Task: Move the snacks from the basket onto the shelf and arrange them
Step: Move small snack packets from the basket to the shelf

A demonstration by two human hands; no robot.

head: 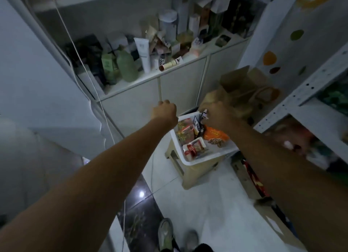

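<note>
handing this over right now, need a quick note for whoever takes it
Left hand: a fist, nothing seen in it, held out left of the basket.
Right hand: over the basket's far end, fingers curled at a small packet; blur hides the grip.
Basket sits on a beige stool; orange packet, red-and-white packet and others lie in it.
Shelf on the right holds some goods, blurred.
Left: move the remaining snacks across and arrange them.

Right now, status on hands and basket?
Left hand fisted, empty. Right hand pinching small packet over basket. More snacks inside. Nothing in the way.
</note>
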